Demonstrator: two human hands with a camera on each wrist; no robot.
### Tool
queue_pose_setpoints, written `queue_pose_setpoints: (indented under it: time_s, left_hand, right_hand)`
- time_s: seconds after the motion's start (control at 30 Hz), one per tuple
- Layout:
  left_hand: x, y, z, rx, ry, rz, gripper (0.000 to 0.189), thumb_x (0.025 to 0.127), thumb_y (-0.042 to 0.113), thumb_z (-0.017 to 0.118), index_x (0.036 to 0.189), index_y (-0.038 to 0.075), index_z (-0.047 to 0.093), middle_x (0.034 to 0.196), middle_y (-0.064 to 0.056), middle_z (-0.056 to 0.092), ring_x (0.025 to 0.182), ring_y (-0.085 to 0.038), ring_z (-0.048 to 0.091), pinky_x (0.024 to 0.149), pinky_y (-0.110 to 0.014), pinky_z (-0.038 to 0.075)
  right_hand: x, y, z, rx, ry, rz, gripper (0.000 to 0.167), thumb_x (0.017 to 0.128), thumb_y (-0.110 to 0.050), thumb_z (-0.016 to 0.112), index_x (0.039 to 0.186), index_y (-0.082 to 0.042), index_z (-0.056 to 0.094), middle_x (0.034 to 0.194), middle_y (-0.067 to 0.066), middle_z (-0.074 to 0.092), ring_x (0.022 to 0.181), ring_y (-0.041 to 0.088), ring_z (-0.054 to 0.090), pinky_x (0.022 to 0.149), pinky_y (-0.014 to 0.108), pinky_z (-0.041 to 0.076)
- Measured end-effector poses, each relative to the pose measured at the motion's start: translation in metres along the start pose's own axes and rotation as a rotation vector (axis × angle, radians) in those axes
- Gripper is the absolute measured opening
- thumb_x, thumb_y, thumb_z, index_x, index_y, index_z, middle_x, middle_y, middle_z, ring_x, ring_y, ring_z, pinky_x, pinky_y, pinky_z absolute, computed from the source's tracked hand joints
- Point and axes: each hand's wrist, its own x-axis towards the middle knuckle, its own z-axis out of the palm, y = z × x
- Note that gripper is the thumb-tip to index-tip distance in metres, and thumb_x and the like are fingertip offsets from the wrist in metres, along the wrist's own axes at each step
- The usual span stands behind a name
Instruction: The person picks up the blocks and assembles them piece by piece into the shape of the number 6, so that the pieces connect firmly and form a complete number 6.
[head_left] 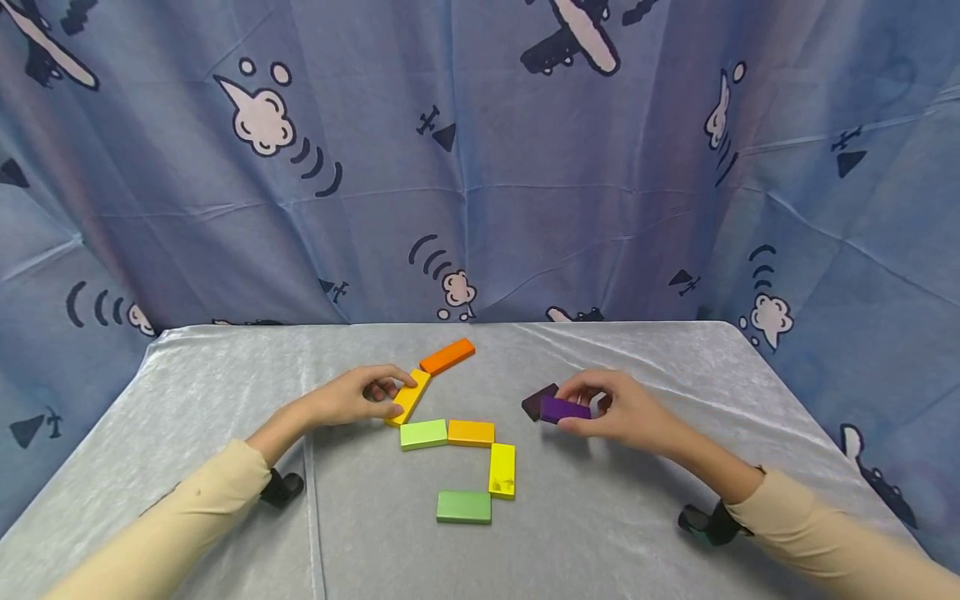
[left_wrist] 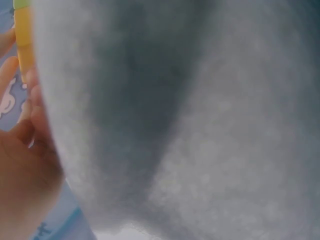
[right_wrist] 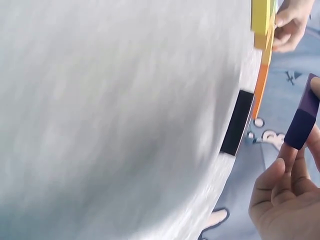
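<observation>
In the head view my left hand (head_left: 363, 395) pinches a yellow-orange block (head_left: 411, 397) by its ends, thumb at the near end and fingers at the far one. That block lies between an orange block (head_left: 447, 357) and a light green block (head_left: 423, 434). My right hand (head_left: 617, 406) grips a purple block (head_left: 564, 410) between thumb and fingers. In the right wrist view the purple block (right_wrist: 303, 112) is held above the table. A dark block (head_left: 537, 402) lies on the cloth just behind it, partly hidden in the head view.
An amber block (head_left: 471, 432) adjoins the light green one. A yellow block (head_left: 502, 472) with dark smudges and a green block (head_left: 463, 507) continue the winding row toward the near side. Pale velvety cloth (head_left: 360, 533) covers the table, with a patterned blue curtain (head_left: 390, 167) behind.
</observation>
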Motion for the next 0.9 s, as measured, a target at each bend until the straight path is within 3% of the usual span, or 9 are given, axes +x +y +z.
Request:
queue_pose_setpoints:
  time_s: [0.5, 0.73, 0.9]
  left_hand:
    - [-0.001, 0.002, 0.000, -0.006, -0.001, 0.001, 0.039, 0.096, 0.014, 0.071, 0.133, 0.004, 0.062, 0.109, -0.009, 0.064, 0.093, -0.023, 0.057, 0.083, -0.038, 0.048]
    - [0.000, 0.000, 0.001, -0.005, -0.001, -0.006, 0.039, 0.097, 0.015, 0.071, 0.134, 0.005, 0.063, 0.110, -0.009, 0.064, 0.093, -0.023, 0.057, 0.083, -0.038, 0.048]
    - [0.000, -0.001, 0.001, -0.009, -0.005, -0.009, 0.040, 0.097, 0.014, 0.071, 0.134, 0.003, 0.062, 0.111, -0.010, 0.063, 0.093, -0.023, 0.056, 0.083, -0.040, 0.048]
  right_hand:
    - [0.011, -0.031, 0.037, 0.079, -0.064, -0.024, 0.028, 0.081, -0.027, 0.089, 0.104, -0.018, 0.075, 0.090, -0.005, 0.066, 0.083, 0.019, 0.059, 0.068, 0.035, 0.051]
    - [0.016, -0.046, 0.051, 0.109, -0.080, -0.026, 0.027, 0.081, -0.026, 0.089, 0.102, -0.017, 0.075, 0.089, -0.006, 0.066, 0.082, 0.019, 0.059, 0.070, 0.042, 0.052]
    - [0.021, -0.054, 0.060, 0.118, -0.093, -0.027, 0.027, 0.080, -0.027, 0.090, 0.101, -0.017, 0.075, 0.089, -0.007, 0.067, 0.082, 0.018, 0.059, 0.069, 0.035, 0.051]
